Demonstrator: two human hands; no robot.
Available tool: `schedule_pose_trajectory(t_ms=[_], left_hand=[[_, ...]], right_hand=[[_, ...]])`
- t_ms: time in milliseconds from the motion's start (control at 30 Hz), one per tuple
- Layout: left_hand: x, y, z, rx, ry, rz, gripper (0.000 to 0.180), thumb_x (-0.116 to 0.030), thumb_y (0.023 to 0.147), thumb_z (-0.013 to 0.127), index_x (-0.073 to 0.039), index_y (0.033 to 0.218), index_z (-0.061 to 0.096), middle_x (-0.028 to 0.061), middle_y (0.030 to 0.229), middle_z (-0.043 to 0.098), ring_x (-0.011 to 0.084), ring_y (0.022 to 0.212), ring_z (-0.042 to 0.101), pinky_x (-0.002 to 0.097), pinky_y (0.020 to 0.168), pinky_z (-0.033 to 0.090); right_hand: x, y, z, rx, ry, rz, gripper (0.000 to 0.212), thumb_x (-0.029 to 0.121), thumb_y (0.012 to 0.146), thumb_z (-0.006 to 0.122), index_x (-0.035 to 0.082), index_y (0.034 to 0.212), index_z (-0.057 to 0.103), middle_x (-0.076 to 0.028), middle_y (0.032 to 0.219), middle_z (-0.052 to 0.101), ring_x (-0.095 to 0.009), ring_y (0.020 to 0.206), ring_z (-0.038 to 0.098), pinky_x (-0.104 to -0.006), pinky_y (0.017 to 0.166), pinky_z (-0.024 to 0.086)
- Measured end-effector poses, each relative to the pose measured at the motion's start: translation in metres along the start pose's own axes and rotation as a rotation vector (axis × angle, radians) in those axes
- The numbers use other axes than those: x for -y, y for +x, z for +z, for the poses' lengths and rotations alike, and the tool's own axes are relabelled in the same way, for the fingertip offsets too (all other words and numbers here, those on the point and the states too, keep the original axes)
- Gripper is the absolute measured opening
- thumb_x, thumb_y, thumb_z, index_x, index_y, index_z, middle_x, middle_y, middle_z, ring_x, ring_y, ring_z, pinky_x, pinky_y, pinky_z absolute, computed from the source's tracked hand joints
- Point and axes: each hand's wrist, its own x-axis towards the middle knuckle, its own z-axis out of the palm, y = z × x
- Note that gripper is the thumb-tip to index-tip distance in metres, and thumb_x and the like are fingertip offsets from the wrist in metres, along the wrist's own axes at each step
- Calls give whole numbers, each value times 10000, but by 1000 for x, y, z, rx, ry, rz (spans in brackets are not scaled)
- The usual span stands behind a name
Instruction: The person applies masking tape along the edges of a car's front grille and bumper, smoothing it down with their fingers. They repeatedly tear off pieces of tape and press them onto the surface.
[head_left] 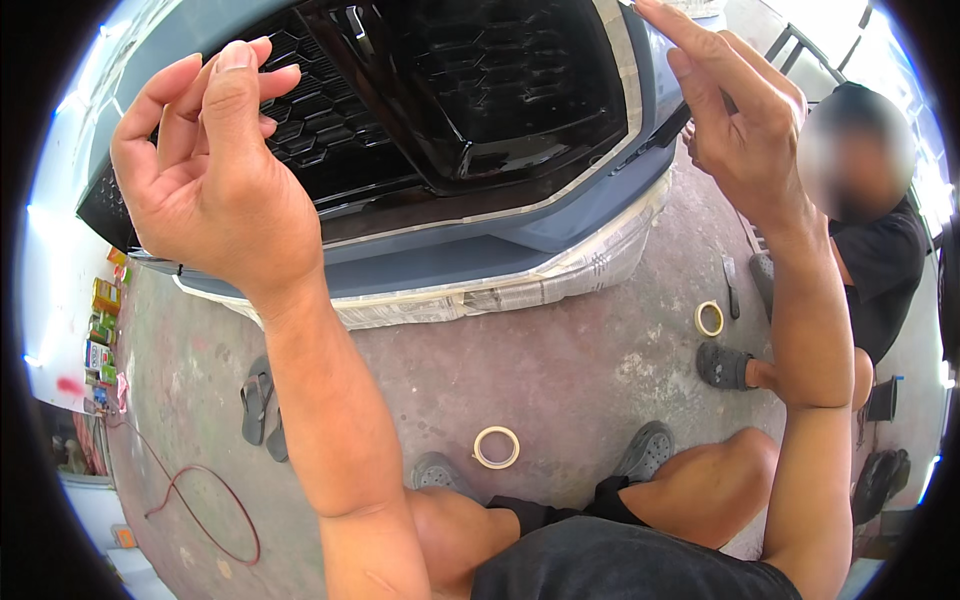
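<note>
In front of me is a blue-grey car bumper [480,252] with a glossy black honeycomb grille [530,90]. Strips of pale masking tape [632,95] edge the grille. Newspaper [520,298] is taped along the bumper's lower side. My left hand [215,165] is raised before the grille's left part, fingers loosely curled and apart, with nothing visible in it. Up at the grille's right edge is my right hand [745,130], its index finger stretched toward the taped border. That fingertip reaches the picture's upper edge, so whether it touches the tape is unclear.
One tape roll [496,447] lies between my feet; another tape roll [709,318] lies near a utility knife [731,288]. A co-worker [880,260] crouches at the right. Flip-flops [257,400], a red hose [215,475] and several cans and boxes [104,325] are at the left.
</note>
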Motion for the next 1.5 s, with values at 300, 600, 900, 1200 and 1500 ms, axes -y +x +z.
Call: schedule_pose_trajectory(t_ms=[300, 600, 900, 1200, 1500], left_hand=[[-4, 3, -3, 27, 35, -4, 185, -29, 919, 750, 12, 1057, 634, 180, 897, 775, 210, 752, 775, 185, 590, 528], [-1, 1, -4, 26, 32, -21, 179, -29, 909, 759, 7, 1048, 653, 170, 873, 778, 220, 750, 778, 204, 600, 542], [0, -2, -2, 30, 22, -13, 186, -40, 904, 765, 5, 1050, 660, 167, 865, 778, 225, 748, 779, 216, 612, 552], [0, -2, -4, 31, 39, -37, 180, -40, 904, 765, 5, 1044, 662, 166, 859, 778, 218, 742, 777, 212, 616, 542], [-4, -4, 0, 37, 3, -53, 186, -21, 905, 761, 15, 1048, 649, 165, 855, 771, 222, 752, 776, 218, 623, 572]], right_hand=[[11, 23, -8, 40, -35, -36, 417, 62, 890, 732, -17, 1295, 670, -173, 832, 685, -295, 737, 679, -365, 659, 524], [12, 25, -2, 12, -49, -8, 389, 56, 905, 730, -48, 1275, 672, -199, 917, 728, -298, 792, 723, -366, 683, 563], [6, 29, 1, -35, 142, -66, 331, 28, 949, 672, -79, 1262, 662, -245, 965, 742, -298, 853, 752, -358, 706, 581], [21, 29, -4, 42, -16, 26, 303, 25, 968, 627, -76, 1252, 652, -250, 928, 738, -319, 807, 742, -376, 734, 574], [37, 34, -15, 21, 11, -90, 299, 17, 948, 637, -92, 1226, 649, -250, 915, 732, -346, 789, 736, -391, 700, 569]])
